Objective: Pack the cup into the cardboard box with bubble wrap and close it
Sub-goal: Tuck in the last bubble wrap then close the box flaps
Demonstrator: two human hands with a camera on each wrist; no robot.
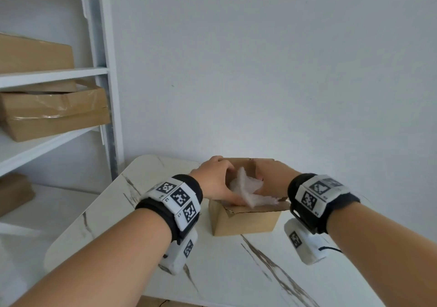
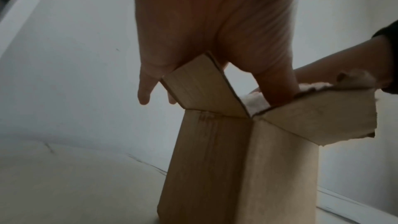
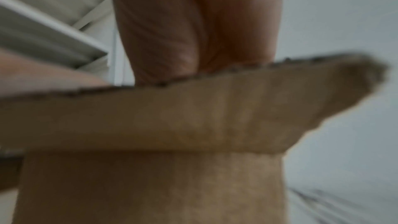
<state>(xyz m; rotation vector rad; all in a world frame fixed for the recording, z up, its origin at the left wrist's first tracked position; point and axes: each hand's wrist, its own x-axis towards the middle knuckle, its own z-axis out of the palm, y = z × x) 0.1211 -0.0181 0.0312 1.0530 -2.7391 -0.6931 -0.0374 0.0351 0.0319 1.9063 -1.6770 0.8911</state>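
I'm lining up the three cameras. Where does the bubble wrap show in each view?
Head: bubble wrap at lower centre, poking out of the open box between both hands.
Left wrist: pale bits at centre right, above the box flaps.
Right wrist: not visible; the flap hides it.
Shared landmark: the box's near flap.

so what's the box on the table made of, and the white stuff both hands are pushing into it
The box looks like plain brown corrugated cardboard, matte; a ragged flap edge shows in the left wrist view. The white stuff seems to be crumpled translucent plastic wrap, probably bubble wrap, though no bubbles are discernible.
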